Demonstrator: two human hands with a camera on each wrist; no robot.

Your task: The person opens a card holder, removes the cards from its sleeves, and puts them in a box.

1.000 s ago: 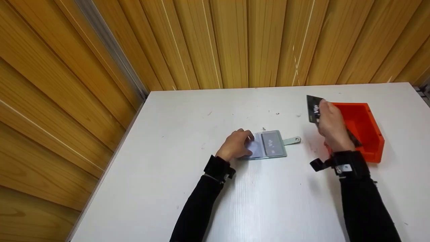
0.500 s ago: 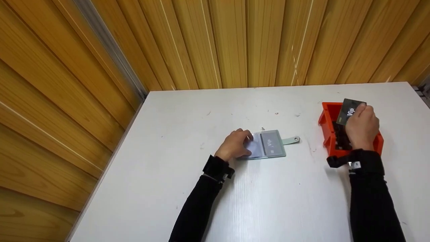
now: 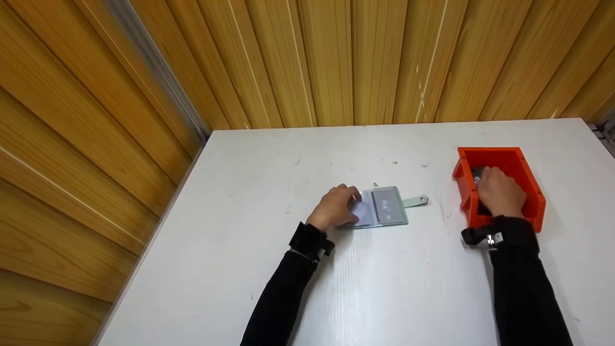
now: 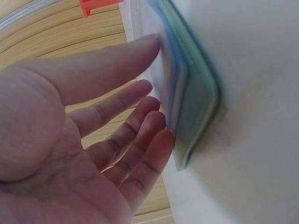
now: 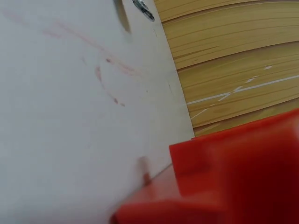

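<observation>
My left hand (image 3: 336, 206) rests on the left part of an opened pale green card holder (image 3: 405, 220), thumb and fingers spread apart at its clear sleeves. The left wrist view shows these fingers (image 4: 156, 130) gently bent against the edges of the sleeve pages (image 4: 176, 88). On the right page a grey "Vip" card (image 3: 388, 205) lies in its sleeve. My right hand (image 3: 500, 192) is down inside an orange-red bin (image 3: 531, 182), gripping a dark "Vip" card (image 3: 476, 174) that shows beside its knuckles. Its fingertips are hidden. In the right wrist view only the bin (image 5: 243, 172) appears.
The card holder's snap strap (image 3: 416, 201) points right, toward the bin. Behind the white table (image 3: 230, 250) stands a wood-patterned wall (image 3: 326, 62), with another on the left (image 3: 72, 168).
My right hand has carried the dark card from left of the bin to above it, then lowered into it. The left hand has stayed on the card holder.
</observation>
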